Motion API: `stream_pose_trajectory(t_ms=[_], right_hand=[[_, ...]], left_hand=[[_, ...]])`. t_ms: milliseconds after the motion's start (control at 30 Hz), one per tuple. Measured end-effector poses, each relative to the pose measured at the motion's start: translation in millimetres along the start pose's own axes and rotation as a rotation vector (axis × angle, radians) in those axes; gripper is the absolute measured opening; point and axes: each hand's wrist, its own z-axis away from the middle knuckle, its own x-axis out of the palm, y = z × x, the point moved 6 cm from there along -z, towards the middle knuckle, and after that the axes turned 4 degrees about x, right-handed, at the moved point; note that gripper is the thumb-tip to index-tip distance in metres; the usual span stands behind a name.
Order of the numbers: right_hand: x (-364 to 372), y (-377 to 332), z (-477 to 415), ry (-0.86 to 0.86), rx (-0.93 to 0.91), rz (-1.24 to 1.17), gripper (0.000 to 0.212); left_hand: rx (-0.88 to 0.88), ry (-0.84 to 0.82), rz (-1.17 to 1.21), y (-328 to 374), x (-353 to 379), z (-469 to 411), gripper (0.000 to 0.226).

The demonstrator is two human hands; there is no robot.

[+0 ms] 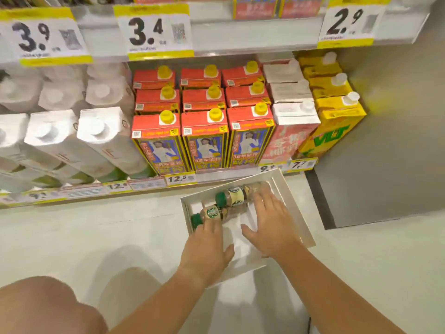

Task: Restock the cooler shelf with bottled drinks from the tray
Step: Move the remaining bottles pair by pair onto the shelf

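A white tray (298, 213) lies on the floor below the cooler shelf (101, 189). Two small coffee bottles with green caps lie on their sides in it: the far bottle (237, 194) and the near bottle (212, 213). My left hand (209, 247) reaches into the tray with its fingers spread over the near bottle's neck, touching it. My right hand (272, 222) is open, fingers spread over the base end of the far bottle. Neither bottle is lifted.
The shelf above holds rows of white cartons (96, 136), red-topped cartons with yellow caps (204, 131), pink cartons (289, 131) and yellow cartons (334, 121). Price tags line the shelf edge. A grey cooler wall (385, 141) stands at right. My knee (43, 307) shows bottom left.
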Motion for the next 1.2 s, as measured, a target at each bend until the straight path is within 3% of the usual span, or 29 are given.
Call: stream_pose_trajectory(t_ms=[133, 233, 300, 400, 500, 667, 767, 867, 1000, 1200], right_hand=[[16.3, 3.5, -33.7, 0.014, -0.119, -0.028, 0.085], [29.2, 2.9, -53.7, 0.045, -0.169, -0.063, 0.08], [34.0, 1.9, -61.5, 0.132, -0.183, -0.096, 0.071], [35.3, 1.6, -69.9, 0.291, -0.174, -0.091, 0.054], [34.9, 2.7, -76.8, 0.351, -0.181, -0.046, 0.045], [30.6, 6.3, -78.5, 0.326, -0.212, -0.082, 0.047], [26.5, 12.7, -74.8, 0.296, -0.143, -0.167, 0.05], [17.9, 20.0, -67.5, 0.265, -0.034, -0.293, 0.051], [-1.7, 24.0, -54.2, 0.226, 0.105, -0.551, 0.032], [-73.1, 8.8, -17.4, 0.27, 0.115, -0.976, 0.028]], left_hand=[[-0.335, 0.013, 0.604, -8.2, 31.6, -22.8, 0.043], [-0.736, -0.028, 1.223, -10.7, 60.8, -39.8, 0.045], [-0.994, 0.067, 1.59, -13.3, 76.1, -45.8, 0.045], [-1.207, 0.278, 1.863, -15.7, 87.5, -52.4, 0.043], [-1.274, 0.449, 1.938, -15.8, 91.5, -56.9, 0.036], [-1.166, 0.666, 1.947, -20.4, 82.4, -68.8, 0.036], [-1.043, 0.79, 1.782, -29.0, 64.5, -71.0, 0.043], [-0.879, 0.82, 1.624, -33.7, 43.3, -66.0, 0.046], [-0.628, 0.783, 1.518, -34.8, 15.0, -51.7, 0.046], [-0.225, 0.704, 1.433, -25.1, -70.3, -23.8, 0.045]])
